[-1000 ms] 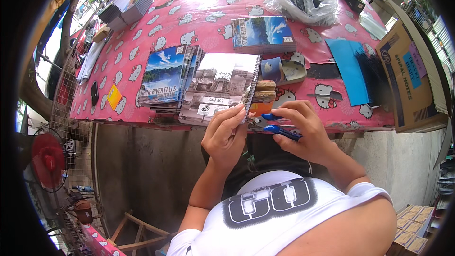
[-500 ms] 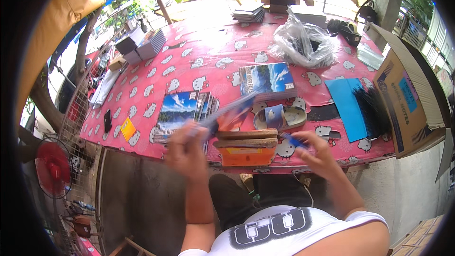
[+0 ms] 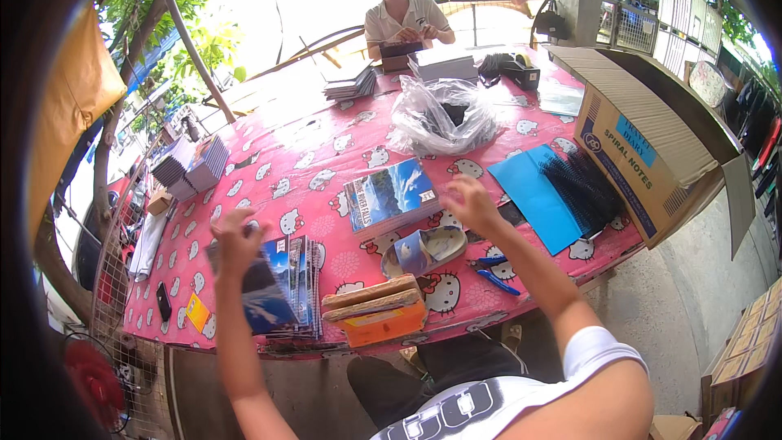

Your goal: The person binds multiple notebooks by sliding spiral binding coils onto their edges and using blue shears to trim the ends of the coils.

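My left hand (image 3: 236, 243) is closed at the upper edge of a spiral notebook (image 3: 267, 297) with a dark blue cover. This notebook lies slanted against a stack of spiral notebooks (image 3: 306, 277) at the table's near left. My fingers partly hide its corner. Over the right edge of a pile of notebooks with a waterfall cover (image 3: 391, 195), my right hand (image 3: 472, 202) hovers with fingers curved apart and nothing in them. Blue-handled pliers (image 3: 497, 275) lie on the table below my right forearm.
A patterned slipper (image 3: 425, 250) and an orange box with worn boards (image 3: 375, 310) sit near the front edge. To the right are a blue sheet (image 3: 529, 195), black spiral coils (image 3: 582, 195) and a carton (image 3: 643, 147). A plastic bag (image 3: 444, 118) lies farther back. Someone sits opposite.
My left hand has carried the notebook left and down to the stack. My right hand has let go of the pliers and moved forward to the waterfall-cover pile. The view has shifted right.
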A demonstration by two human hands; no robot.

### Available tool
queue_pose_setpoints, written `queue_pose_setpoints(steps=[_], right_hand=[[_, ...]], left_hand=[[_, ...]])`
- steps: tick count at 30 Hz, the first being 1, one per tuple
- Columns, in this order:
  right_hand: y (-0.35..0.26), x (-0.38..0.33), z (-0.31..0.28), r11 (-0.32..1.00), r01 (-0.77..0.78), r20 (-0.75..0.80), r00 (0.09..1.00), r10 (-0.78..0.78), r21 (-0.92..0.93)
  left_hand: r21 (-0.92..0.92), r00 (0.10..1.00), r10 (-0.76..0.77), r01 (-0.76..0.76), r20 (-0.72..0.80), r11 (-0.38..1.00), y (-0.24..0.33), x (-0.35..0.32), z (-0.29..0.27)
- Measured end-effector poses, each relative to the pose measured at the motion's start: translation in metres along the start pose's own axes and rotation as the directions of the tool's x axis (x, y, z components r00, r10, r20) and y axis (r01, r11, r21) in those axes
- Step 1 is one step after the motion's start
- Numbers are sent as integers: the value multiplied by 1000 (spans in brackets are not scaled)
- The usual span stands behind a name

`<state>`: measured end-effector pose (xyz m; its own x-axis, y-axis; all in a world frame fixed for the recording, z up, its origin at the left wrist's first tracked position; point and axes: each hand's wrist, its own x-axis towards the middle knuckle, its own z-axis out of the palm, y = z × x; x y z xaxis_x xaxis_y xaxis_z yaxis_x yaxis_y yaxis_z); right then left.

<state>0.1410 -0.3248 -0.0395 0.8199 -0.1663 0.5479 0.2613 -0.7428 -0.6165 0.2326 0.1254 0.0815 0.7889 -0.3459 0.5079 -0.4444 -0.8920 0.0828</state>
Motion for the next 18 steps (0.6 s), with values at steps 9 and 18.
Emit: queue_pose_setpoints(steps=[9, 18], right_hand=[[42, 50, 91, 875, -484, 51, 874, 483, 14], [-19, 37, 30, 957, -208, -102, 976, 190, -202]], left_hand=[[-41, 826, -153, 208, 543, 977, 1, -71, 62], [-701, 954, -298, 185, -41, 689, 62, -80, 27]])
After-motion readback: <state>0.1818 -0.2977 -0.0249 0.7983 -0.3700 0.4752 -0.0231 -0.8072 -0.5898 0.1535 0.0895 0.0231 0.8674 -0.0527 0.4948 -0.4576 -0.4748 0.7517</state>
